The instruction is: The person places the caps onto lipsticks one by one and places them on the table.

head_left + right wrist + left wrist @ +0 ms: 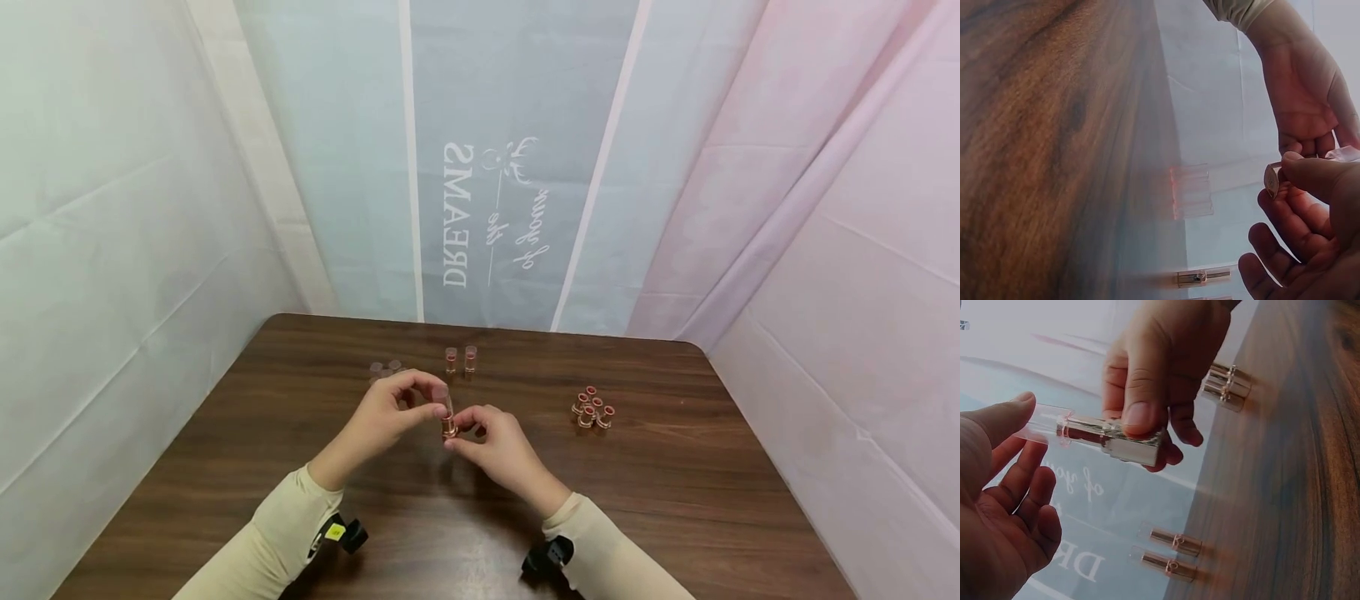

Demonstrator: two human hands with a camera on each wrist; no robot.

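Observation:
Over the middle of the table, my left hand (382,417) pinches a clear cap (1044,422) between thumb and fingers. My right hand (498,446) pinches the square base of a rose-gold lipstick tube (1135,445). Cap and tube are lined up, and the cap's rim surrounds the tube's narrow upper part; whether it is fully seated I cannot tell. In the right wrist view the end of the tube's base (1271,181) shows beside the right thumb. Two capped lipstick tubes (470,360) stand upright beyond the hands.
Several uncapped rose-gold tubes (588,410) stand grouped on the right of the brown wooden table (675,492). Several clear caps (1192,190) stand to the left, partly behind my left hand in the head view. A printed curtain (517,83) hangs behind the table.

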